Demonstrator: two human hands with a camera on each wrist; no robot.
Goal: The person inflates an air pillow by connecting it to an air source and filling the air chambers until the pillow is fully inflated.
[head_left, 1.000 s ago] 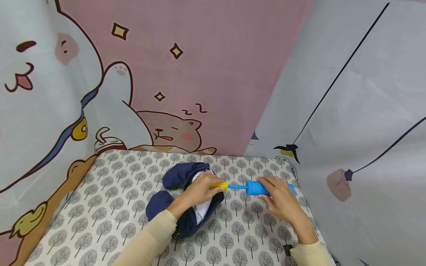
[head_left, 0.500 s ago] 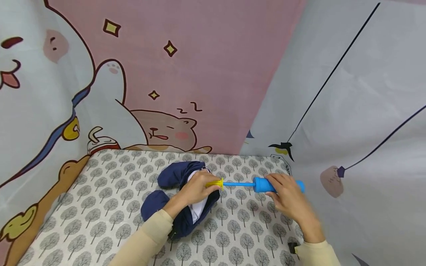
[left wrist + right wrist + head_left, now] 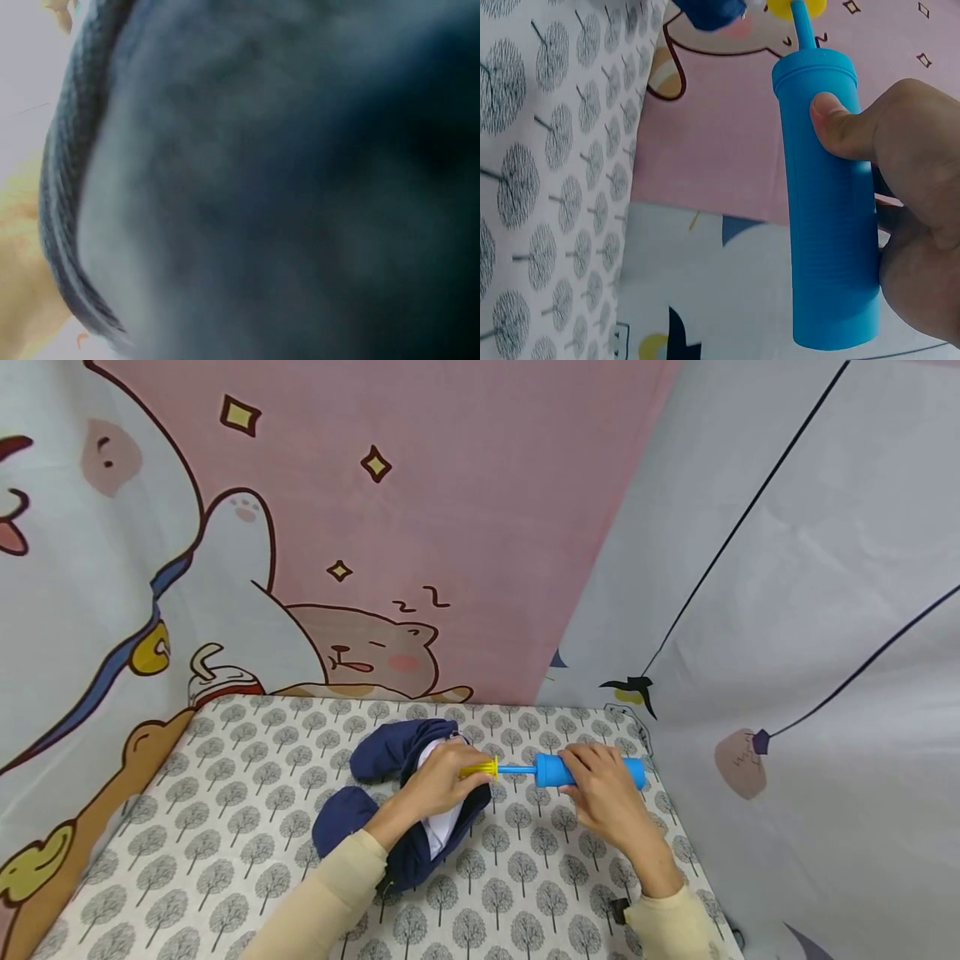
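Note:
A blue hand pump [image 3: 551, 770] with a yellow end piece [image 3: 480, 768] lies level between the hands in the head view. My right hand [image 3: 606, 793] grips its blue barrel [image 3: 829, 225], thumb along the side. My left hand [image 3: 442, 781] holds the yellow end over a navy U-shaped neck pillow [image 3: 352, 818], whose opened cover shows a white lining or inner part [image 3: 444, 833]. A short length of blue rod [image 3: 517, 769] shows between barrel and yellow end. The left fingertips are partly hidden. Blurred dark fabric [image 3: 262, 187] fills most of the left wrist view.
The table cloth [image 3: 187, 860] is white with grey trees. A printed cartoon curtain [image 3: 480, 527] stands behind, and a pale one [image 3: 787, 652] closes the right side. A small black item [image 3: 619, 910] sits by the right sleeve.
The right hand draws the pump barrel away to the right, lengthening the visible rod, then pushes it back left, shortening it. The left hand stays at the pillow; the head view shifts slightly.

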